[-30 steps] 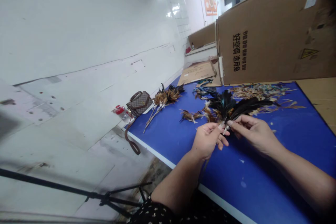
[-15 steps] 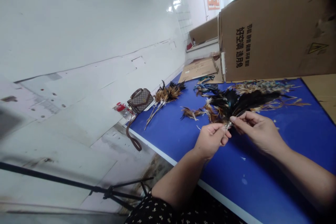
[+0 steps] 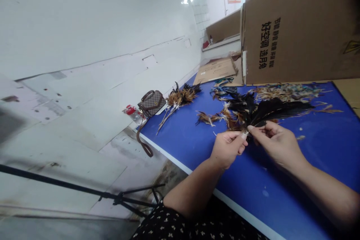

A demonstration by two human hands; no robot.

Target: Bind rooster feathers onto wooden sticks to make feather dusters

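Observation:
Long black feathers (image 3: 277, 109) fan out to the right above my hands. My right hand (image 3: 277, 143) pinches them near their quill ends with thumb and finger. Close beside it, my left hand (image 3: 229, 148) is closed, thumb against fingers, on the pale base of the same feathers; the exact grip point is partly hidden by the fingertips. Just behind my hands lie brown feathers (image 3: 232, 120) and a small brown tuft (image 3: 206, 118) tied with white. A mixed pile of pale and bluish feathers (image 3: 289, 92) spreads at the back of the blue table (image 3: 185, 140).
At the table's left end lie brown-black feather bundles on sticks (image 3: 180, 97), a checked handbag (image 3: 152, 103) with a hanging strap, and a red-capped bottle (image 3: 134, 113). A large cardboard sheet (image 3: 300, 37) stands along the back. A black tripod leg (image 3: 70, 185) crosses the lower left.
The view has shifted slightly, so the cardboard sits further right. Both hands stay together at the feather bases, and the black feathers now extend a little more to the right.

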